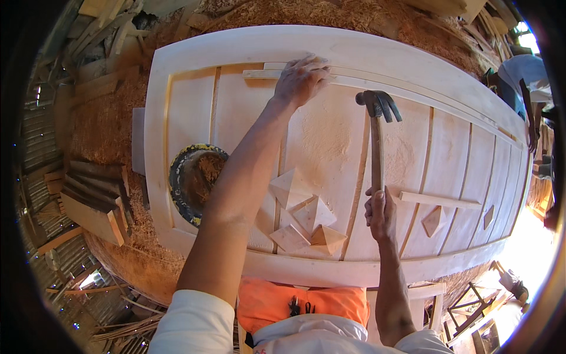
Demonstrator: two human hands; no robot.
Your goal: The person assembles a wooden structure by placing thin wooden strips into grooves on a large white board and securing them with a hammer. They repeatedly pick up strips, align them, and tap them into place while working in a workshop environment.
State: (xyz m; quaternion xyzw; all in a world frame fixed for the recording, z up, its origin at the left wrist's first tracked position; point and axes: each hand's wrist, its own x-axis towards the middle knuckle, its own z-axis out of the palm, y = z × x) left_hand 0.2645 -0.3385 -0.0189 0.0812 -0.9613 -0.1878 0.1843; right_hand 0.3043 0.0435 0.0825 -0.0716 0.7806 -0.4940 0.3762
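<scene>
My right hand point(381, 215) is closed around the wooden handle of a claw hammer point(378, 135), its metal head raised over the door panel and pointing to the far side. My left hand point(302, 79) reaches to the far side of the pale wooden door point(206, 44). Its bent fingers grip thin wooden strips point(407, 89) lying along the inner edge of the frame. Their tips are partly hidden. Several pyramid-shaped wooden blocks point(315, 213) lie in a group on the planks near my right hand. A short strip point(439, 200) lies to the right of that hand.
A round, paint-stained container point(196, 183) with shavings sits at the door's left, partly behind my left forearm. Two diamond-shaped pieces point(434, 221) lie farther right. Stacked boards point(94, 200) stand at left. Another person point(525, 82) is beyond the far right end. Sawdust covers the ground.
</scene>
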